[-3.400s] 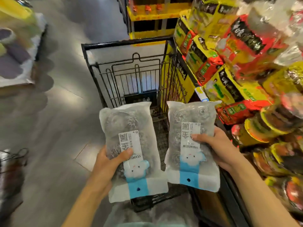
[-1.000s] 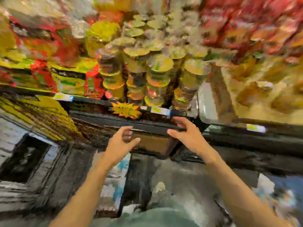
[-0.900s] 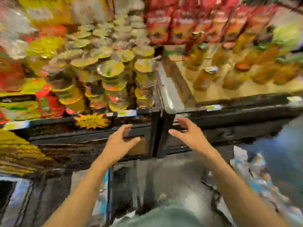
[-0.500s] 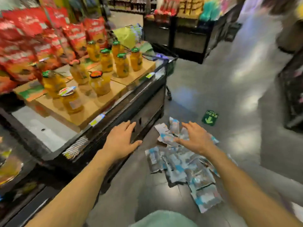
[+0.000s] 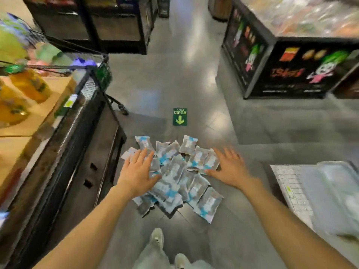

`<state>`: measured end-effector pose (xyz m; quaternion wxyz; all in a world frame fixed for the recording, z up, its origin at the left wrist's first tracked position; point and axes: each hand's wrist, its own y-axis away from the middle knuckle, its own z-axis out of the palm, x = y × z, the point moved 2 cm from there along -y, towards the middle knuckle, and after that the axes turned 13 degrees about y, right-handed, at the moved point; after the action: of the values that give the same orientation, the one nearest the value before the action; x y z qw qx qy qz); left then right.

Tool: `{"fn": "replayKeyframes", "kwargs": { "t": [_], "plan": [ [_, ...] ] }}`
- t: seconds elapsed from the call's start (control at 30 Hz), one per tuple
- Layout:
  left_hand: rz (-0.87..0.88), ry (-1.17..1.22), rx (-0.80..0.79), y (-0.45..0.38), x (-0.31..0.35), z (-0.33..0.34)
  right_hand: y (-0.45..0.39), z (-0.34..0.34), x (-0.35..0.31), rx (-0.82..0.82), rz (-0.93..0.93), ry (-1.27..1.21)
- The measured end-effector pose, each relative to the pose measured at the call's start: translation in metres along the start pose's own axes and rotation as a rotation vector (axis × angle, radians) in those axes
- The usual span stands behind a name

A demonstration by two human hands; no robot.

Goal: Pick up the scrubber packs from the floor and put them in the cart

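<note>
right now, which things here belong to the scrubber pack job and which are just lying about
Job:
scrubber packs, heaped on the floor
left hand, open
right hand, open

Lying about:
green arrow sticker
orange bottles
snack display

One head-worn view (wide-angle) looks steeply down at the floor (image 5: 194,78), fairly close.
</note>
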<state>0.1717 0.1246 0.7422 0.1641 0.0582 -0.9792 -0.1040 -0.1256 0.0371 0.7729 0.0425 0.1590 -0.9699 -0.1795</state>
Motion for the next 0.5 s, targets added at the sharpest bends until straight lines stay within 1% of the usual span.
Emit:
{"fn": "replayKeyframes", "kwargs": {
  "t": [0.17, 0.27, 0.37, 0.5],
  "plan": [
    [0.016, 0.012, -0.076, -0.049, -0.043, 0.033, -0.053, 0.035, -0.011, -0.054, 0.064, 0.019],
    [-0.001, -0.008, -0.180, -0.079, -0.071, 0.062, -0.090, 0.069, -0.021, -0.140, 0.084, 0.005],
    [0.000, -0.010, -0.225, -0.114, -0.098, 0.104, -0.134, 0.118, -0.029, -0.189, 0.076, -0.014],
    [-0.014, -0.012, -0.245, -0.175, -0.124, 0.188, -0.206, 0.206, -0.050, -0.227, 0.043, -0.060]
  ]
}}
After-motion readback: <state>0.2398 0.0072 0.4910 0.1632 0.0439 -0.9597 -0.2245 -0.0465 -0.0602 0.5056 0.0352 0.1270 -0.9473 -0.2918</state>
